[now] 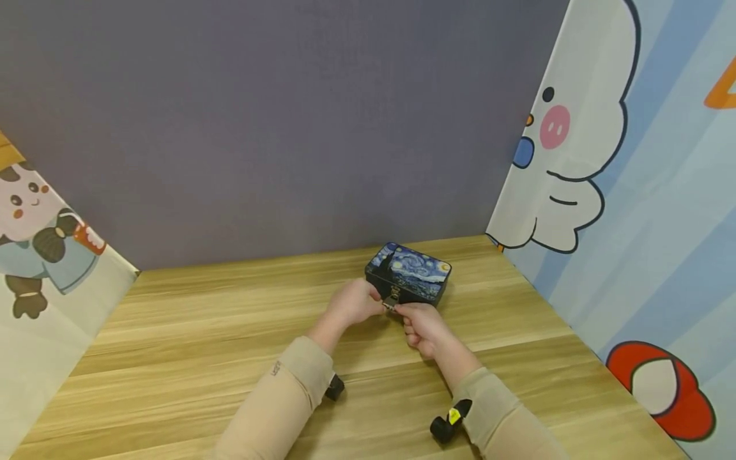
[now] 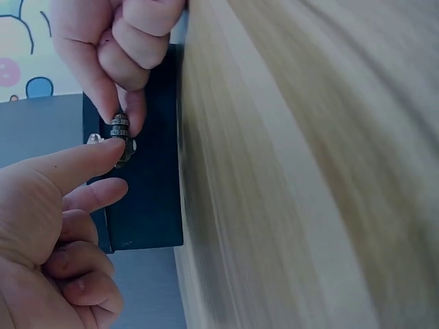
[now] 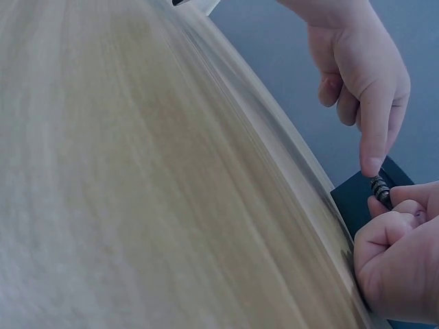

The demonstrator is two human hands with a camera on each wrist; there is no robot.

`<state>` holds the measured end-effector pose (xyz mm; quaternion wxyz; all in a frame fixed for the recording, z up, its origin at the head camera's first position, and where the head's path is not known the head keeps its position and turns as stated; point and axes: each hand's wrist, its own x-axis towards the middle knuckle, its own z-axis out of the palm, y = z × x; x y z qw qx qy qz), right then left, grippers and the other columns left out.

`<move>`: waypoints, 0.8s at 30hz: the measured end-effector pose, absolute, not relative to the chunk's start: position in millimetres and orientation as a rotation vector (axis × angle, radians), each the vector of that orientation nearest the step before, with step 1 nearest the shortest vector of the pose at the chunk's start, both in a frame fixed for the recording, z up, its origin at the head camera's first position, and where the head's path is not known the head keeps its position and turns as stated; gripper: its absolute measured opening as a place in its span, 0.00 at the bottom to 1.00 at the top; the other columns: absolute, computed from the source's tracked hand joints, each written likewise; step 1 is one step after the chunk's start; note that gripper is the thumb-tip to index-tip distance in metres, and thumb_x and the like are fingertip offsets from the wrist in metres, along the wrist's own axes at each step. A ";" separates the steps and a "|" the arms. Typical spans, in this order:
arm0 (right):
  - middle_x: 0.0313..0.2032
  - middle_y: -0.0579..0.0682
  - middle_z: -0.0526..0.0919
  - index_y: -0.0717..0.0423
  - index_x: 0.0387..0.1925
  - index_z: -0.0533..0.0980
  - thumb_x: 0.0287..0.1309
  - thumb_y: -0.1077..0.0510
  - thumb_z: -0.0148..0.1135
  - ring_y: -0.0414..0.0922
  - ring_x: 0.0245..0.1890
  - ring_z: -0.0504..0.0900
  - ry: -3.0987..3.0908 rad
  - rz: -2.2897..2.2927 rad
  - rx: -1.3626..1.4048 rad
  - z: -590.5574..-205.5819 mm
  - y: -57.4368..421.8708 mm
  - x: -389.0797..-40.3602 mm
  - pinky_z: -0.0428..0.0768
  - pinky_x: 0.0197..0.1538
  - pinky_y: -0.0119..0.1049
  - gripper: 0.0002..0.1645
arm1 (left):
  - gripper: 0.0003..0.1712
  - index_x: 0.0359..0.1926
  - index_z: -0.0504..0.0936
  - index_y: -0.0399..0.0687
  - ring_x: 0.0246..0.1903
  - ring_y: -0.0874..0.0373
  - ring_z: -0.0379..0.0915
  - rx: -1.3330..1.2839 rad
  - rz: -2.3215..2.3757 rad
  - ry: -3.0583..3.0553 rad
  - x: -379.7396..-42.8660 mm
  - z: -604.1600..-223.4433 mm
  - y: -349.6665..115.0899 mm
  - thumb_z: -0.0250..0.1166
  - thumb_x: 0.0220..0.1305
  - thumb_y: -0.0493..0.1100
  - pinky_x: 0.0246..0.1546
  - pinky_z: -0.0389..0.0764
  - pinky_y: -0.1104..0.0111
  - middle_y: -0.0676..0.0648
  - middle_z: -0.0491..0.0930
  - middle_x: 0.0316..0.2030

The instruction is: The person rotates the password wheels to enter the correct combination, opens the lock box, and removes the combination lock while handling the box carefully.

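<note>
A dark box (image 1: pixel 409 271) with a blue and yellow swirling night-sky picture on its lid stands shut near the table's back edge. At its front hangs a small metal combination padlock (image 2: pixel 119 127) with ringed number dials, close to the box's clasp (image 1: pixel 395 292). My right hand (image 1: pixel 427 329) pinches one end of the padlock between thumb and index finger, its other fingers curled in. From the left, my left hand (image 1: pixel 353 301) has its thumb on the dials and its index finger close by the lock's other end. The left hand's remaining fingers are bent.
The wood-grain table (image 1: pixel 230 332) carries the box. Behind it rises a grey panel (image 1: pixel 310 128). Cartoon-printed walls (image 1: pixel 575 147) flank both sides. Black wrist-worn devices (image 1: pixel 451 421) sit at both sleeve cuffs.
</note>
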<state>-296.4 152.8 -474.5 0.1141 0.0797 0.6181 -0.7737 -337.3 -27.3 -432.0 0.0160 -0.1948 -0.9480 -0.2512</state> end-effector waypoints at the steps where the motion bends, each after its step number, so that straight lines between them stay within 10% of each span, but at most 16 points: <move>1: 0.18 0.41 0.59 0.63 0.42 0.75 0.71 0.62 0.56 0.33 0.13 0.53 1.814 -2.270 0.231 -474.0 152.8 -296.3 0.53 0.15 0.25 0.06 | 0.11 0.33 0.89 0.55 0.30 0.60 0.76 -0.614 -0.753 -2.948 -337.7 -431.4 -26.8 0.77 0.52 0.53 0.35 0.78 0.64 0.56 0.85 0.34; 24: 0.17 0.41 0.59 0.67 0.45 0.74 0.72 0.62 0.55 0.34 0.13 0.53 1.812 -2.264 0.221 -475.7 153.1 -298.4 0.52 0.16 0.25 0.09 | 0.17 0.16 0.81 0.60 0.25 0.59 0.70 -0.766 -0.511 -2.949 -342.3 -430.1 -20.5 0.75 0.58 0.52 0.27 0.71 0.65 0.61 0.75 0.17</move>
